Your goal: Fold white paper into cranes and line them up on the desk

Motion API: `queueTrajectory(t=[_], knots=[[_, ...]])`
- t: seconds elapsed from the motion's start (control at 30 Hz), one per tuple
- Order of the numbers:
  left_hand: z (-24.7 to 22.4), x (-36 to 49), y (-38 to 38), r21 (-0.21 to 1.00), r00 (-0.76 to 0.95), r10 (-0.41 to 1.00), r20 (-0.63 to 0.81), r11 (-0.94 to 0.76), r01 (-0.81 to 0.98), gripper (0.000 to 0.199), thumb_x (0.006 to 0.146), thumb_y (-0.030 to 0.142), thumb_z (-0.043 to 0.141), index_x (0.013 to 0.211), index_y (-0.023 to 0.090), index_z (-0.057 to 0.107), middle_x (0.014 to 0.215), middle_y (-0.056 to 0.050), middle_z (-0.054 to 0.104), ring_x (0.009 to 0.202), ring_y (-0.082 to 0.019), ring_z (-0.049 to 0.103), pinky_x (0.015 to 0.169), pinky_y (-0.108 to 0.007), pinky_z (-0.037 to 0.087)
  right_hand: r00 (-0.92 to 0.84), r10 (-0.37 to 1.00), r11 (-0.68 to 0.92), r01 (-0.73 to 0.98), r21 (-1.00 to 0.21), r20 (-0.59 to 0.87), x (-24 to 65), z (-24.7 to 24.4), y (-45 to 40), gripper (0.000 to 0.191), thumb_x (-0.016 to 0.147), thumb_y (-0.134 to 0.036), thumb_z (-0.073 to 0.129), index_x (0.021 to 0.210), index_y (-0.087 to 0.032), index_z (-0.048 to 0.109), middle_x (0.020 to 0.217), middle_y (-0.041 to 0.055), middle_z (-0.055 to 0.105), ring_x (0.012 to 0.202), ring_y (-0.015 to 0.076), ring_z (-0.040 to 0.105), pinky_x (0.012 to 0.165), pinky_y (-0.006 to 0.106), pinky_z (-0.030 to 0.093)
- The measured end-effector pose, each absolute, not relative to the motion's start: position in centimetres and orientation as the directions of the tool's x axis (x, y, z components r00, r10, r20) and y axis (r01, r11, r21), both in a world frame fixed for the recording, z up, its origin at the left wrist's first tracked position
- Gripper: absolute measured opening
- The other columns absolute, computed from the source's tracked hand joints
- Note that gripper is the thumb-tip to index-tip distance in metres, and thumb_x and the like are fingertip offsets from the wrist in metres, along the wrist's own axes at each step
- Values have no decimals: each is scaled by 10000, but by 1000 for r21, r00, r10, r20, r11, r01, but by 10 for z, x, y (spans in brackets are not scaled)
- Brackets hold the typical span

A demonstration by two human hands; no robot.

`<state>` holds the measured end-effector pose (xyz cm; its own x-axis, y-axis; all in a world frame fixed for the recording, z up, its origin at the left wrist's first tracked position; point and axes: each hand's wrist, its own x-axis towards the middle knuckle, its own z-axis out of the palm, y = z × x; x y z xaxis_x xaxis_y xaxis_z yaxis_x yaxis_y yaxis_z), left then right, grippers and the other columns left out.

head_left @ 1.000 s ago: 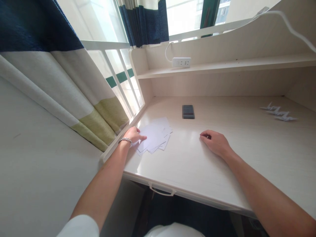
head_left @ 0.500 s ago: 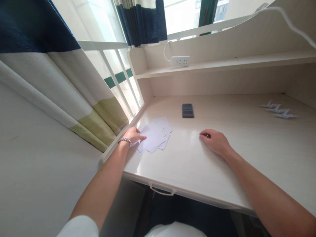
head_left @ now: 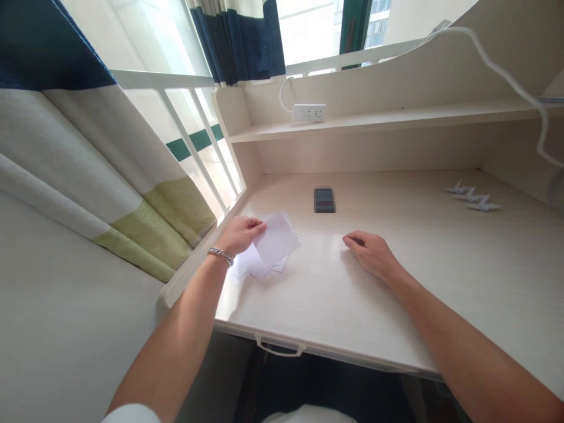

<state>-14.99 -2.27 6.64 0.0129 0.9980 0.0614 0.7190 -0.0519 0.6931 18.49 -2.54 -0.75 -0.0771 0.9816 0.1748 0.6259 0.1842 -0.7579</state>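
Observation:
Pinched between the thumb and fingers of my left hand point(head_left: 240, 234) is a sheet of white paper point(head_left: 277, 241), lifted at a tilt above the desk. Under it, several more white sheets point(head_left: 247, 262) lie fanned out on the desktop, partly covered by the raised one. My right hand point(head_left: 370, 252) rests on the desk to the right of the papers, its fingers curled together. Whether anything is between those fingertips I cannot make out.
A dark blurred rectangle point(head_left: 324, 200) lies behind the papers. Several folded white paper cranes point(head_left: 473, 197) stand at the back right of the desk point(head_left: 317, 305). A power strip point(head_left: 309, 112) with a white cable sits on the shelf. Curtains point(head_left: 145, 217) hang at the left.
My left hand has picked up one sheet from the fanned papers and raised it. The right hand keeps its curled pose. The view has shifted slightly to the right.

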Motion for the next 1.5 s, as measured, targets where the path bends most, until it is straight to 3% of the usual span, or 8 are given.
queueTrajectory(t=[0.3, 0.5, 0.67, 0.83, 1.03, 1.17, 1.37, 1.5], knots=[[42, -35, 1, 785, 461, 885, -59, -245, 569, 307, 806, 422, 575, 845, 161, 732, 819, -41, 734, 752, -182, 644, 659, -267, 469, -139, 990, 55, 226, -973, 24, 182, 1, -33, 328, 794, -391, 603, 1038, -178, 652, 801, 38, 696, 686, 162, 620, 552, 250, 448], [22, -34, 11, 828, 369, 929, -19, -192, 527, 255, 761, 364, 640, 897, 164, 720, 776, -46, 717, 702, -166, 633, 646, -278, 484, -74, 997, -1, 213, -977, -17, 196, 0, -27, 152, 750, -294, 622, 815, -163, 664, 731, 23, 667, 621, 130, 574, 510, 229, 397], [23, -46, -3, 738, 196, 974, 111, -213, 640, 176, 758, 277, 648, 902, 189, 698, 836, -40, 708, 753, -164, 633, 745, -320, 510, 17, 992, -130, 191, -973, -129, 203, 0, -25, 95, 749, -221, 613, 803, -152, 651, 711, 30, 651, 552, 113, 556, 462, 221, 352], [15, -39, -35, 655, 525, 823, 218, -522, 547, 471, 664, 259, 778, 1117, 246, 649, 1297, -89, 584, 1184, -261, 532, 917, -411, 508, 41, 979, -204, 130, -970, -200, 211, 4, -26, 29, 712, -163, 626, 731, -150, 644, 604, 14, 589, 539, 114, 535, 463, 218, 352], [3, -24, -46, 387, 633, 675, 380, -737, 553, 517, 755, 166, 682, 1261, 191, 577, 1359, -128, 547, 1256, -291, 446, 1055, -524, 408, 16, 975, -221, 88, -971, -221, 214, 7, -28, 63, 695, -168, 627, 638, -148, 608, 533, -15, 532, 479, 83, 465, 446, 207, 320], [-1, -22, -44, 299, 664, 592, 457, -805, 512, 271, 870, 114, 532, 1090, 191, 671, 1136, -97, 694, 1091, -242, 555, 946, -457, 500, -7, 974, -224, 134, -965, -227, 215, 4, -28, 53, 719, -193, 624, 712, -142, 637, 583, 6, 577, 510, 98, 504, 444, 212, 323], [-7, -23, -49, 287, 706, 619, 343, -785, 549, 224, 921, 193, 511, 981, 223, 725, 1056, -35, 744, 978, -233, 589, 868, -410, 533, 34, 999, -47, 517, -855, -35, 226, 5, -41, 292, 743, -241, 663, 1029, -182, 667, 880, 52, 703, 728, 155, 620, 635, 265, 462], [-9, -22, -54, 365, 662, 685, 304, -725, 584, 223, 909, 214, 535, 1018, 224, 729, 1093, -28, 738, 971, -226, 576, 865, -375, 531, -303, 953, 190, 548, -815, 18, 233, 8, -65, 461, 661, -401, 786, 1077, -226, 687, 1108, 69, 677, 961, 214, 618, 805, 319, 487]])
